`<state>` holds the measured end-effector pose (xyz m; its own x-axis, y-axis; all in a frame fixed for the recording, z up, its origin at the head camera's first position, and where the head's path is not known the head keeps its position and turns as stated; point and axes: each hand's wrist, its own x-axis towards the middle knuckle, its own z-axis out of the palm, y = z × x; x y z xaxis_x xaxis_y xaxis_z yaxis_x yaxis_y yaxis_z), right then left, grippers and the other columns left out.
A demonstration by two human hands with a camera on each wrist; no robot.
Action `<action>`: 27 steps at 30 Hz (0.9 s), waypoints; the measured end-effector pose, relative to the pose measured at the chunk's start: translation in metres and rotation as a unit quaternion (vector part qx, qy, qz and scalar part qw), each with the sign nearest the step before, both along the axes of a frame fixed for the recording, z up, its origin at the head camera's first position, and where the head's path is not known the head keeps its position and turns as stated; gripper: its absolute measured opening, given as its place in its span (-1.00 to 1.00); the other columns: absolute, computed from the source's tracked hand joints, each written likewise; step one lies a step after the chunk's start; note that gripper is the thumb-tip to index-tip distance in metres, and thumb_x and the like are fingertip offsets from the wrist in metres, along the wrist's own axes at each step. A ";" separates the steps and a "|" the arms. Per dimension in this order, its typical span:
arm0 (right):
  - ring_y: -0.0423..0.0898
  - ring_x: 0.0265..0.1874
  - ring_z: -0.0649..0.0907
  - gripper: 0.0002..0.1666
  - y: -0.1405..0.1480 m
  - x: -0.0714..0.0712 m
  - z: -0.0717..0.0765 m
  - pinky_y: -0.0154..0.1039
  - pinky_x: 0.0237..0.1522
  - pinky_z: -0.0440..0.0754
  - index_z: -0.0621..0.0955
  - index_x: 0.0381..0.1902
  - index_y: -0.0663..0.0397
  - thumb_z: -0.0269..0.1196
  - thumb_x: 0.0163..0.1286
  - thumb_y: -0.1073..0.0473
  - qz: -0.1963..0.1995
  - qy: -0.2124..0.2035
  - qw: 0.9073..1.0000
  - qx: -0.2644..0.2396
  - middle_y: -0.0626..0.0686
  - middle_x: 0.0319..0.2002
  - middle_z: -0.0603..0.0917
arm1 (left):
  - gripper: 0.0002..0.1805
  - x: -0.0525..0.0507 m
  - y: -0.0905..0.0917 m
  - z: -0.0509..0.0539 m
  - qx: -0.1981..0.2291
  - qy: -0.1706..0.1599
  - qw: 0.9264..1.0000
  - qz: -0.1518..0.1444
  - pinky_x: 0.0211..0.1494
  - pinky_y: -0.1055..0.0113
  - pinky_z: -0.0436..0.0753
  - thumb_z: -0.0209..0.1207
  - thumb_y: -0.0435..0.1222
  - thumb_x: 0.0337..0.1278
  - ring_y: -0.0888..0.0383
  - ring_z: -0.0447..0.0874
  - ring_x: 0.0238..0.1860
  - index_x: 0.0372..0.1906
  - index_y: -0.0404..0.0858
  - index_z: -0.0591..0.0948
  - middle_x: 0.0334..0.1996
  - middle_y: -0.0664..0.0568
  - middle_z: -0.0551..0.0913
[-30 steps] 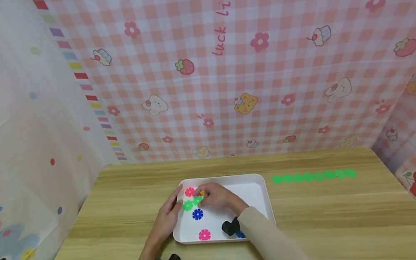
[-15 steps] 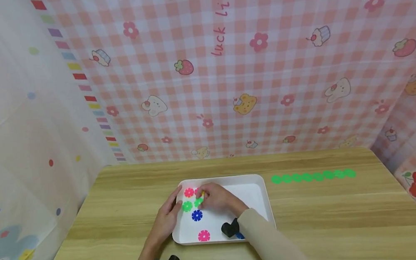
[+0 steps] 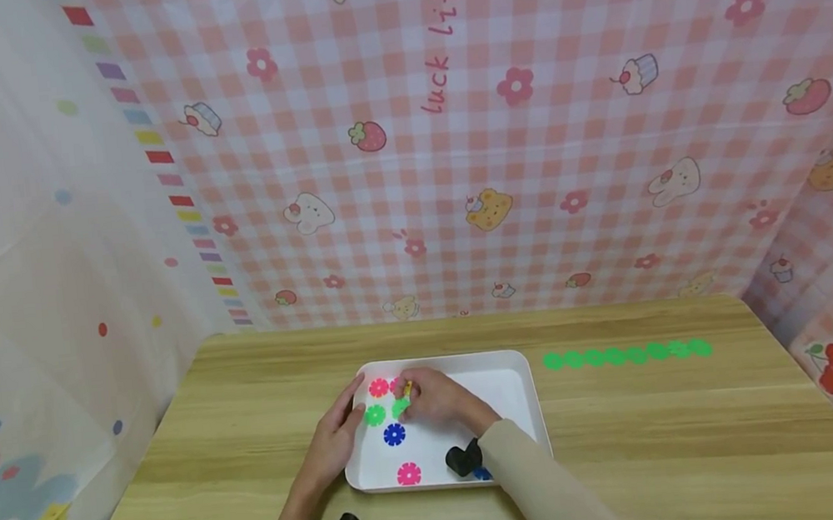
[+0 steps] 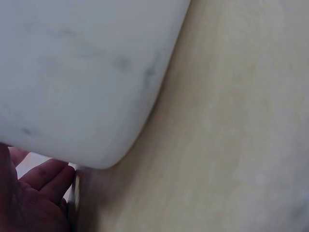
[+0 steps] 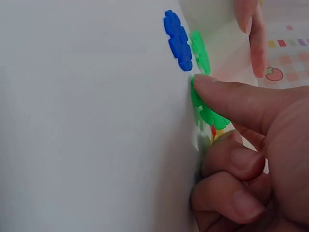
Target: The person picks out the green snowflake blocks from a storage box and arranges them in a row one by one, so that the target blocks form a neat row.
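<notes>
My right hand [image 3: 433, 396] pinches a green snowflake building disc [image 5: 212, 116], its thumb pressing the face and the disc tilted up from the tray floor. Partly hidden by those fingers are a yellow disc [image 3: 408, 390] and a pinkish-red disc [image 3: 395, 385]. At the white tray's [image 3: 464, 362] left side, my left hand [image 3: 334, 442] holds the rim; in the left wrist view its fingers show beside the tray wall. Near the right hand lie another green disc [image 3: 375, 415], a dark blue disc [image 3: 394, 435] and a pinkish-red disc [image 3: 379, 388].
Toward the tray's front lies a pink disc [image 3: 409, 474]. A second blue disc [image 3: 481, 474] is partly covered by the right wrist camera [image 3: 463, 458]. Right of the tray, a row of several green discs [image 3: 625, 355] lies on the wooden table [image 3: 668, 445].
The green disc under my right fingers has shifted slightly right and tipped up in their pinch. My left hand keeps its place on the tray rim.
</notes>
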<state>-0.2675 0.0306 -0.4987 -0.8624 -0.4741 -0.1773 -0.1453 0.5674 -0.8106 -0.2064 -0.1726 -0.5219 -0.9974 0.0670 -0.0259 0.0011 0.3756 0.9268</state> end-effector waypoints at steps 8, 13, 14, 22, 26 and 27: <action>-0.12 -0.36 0.52 -0.76 0.000 0.001 0.000 -0.23 -0.19 0.54 0.59 -0.25 -0.05 0.43 0.20 0.30 0.008 0.010 1.000 -0.010 -0.05 -0.40 0.55 | -0.46 0.000 0.000 0.001 0.009 -0.002 1.000 -0.004 0.56 -0.08 0.02 -0.09 -0.22 0.54 -0.07 -0.03 0.57 0.53 0.07 0.24 0.57 -0.05 0.09; -0.10 -0.27 0.54 -0.77 0.000 0.002 0.002 -0.15 -0.06 0.57 0.59 -0.27 -0.05 0.41 0.21 0.33 0.009 0.010 1.000 -0.011 -0.07 -0.32 0.59 | -0.46 0.001 0.001 0.002 0.016 -0.004 1.000 -0.006 0.55 -0.08 0.04 -0.09 -0.22 0.54 -0.09 -0.03 0.57 0.53 0.03 0.25 0.57 -0.07 0.09; -0.10 -0.27 0.54 -0.77 0.000 0.002 0.002 -0.15 -0.06 0.57 0.59 -0.27 -0.05 0.41 0.22 0.33 0.009 0.008 1.000 -0.010 -0.06 -0.33 0.59 | -0.46 0.001 0.001 0.002 0.018 -0.005 1.000 -0.006 0.55 -0.08 0.04 -0.09 -0.22 0.54 -0.08 -0.03 0.57 0.53 0.04 0.25 0.57 -0.07 0.09; -0.10 -0.31 0.55 -0.79 0.006 0.002 0.011 -0.24 -0.21 0.57 0.60 -0.26 -0.07 0.41 0.23 0.28 0.000 0.005 1.000 0.009 -0.05 -0.35 0.60 | -0.46 0.000 0.000 0.000 0.006 -0.002 1.000 -0.003 0.56 -0.09 0.01 -0.11 -0.22 0.55 -0.08 -0.03 0.57 0.53 0.07 0.24 0.57 -0.06 0.09; -0.08 -0.30 0.56 -0.81 0.012 0.001 0.017 -0.26 -0.28 0.57 0.61 -0.23 -0.09 0.39 0.26 0.26 -0.006 0.007 1.000 0.012 -0.05 -0.32 0.61 | -0.46 0.000 0.000 -0.001 0.001 -0.002 1.000 0.001 0.57 -0.07 0.00 -0.11 -0.22 0.55 -0.05 -0.04 0.57 0.53 0.10 0.24 0.57 -0.01 0.10; -0.08 -0.30 0.56 -0.82 0.014 0.000 0.019 -0.26 -0.29 0.57 0.61 -0.23 -0.09 0.39 0.27 0.25 -0.007 0.009 1.000 0.013 -0.05 -0.32 0.61 | -0.46 0.000 0.000 -0.001 0.000 -0.001 1.000 0.001 0.57 -0.06 0.00 -0.11 -0.22 0.55 -0.04 -0.04 0.57 0.53 0.10 0.24 0.57 -0.01 0.10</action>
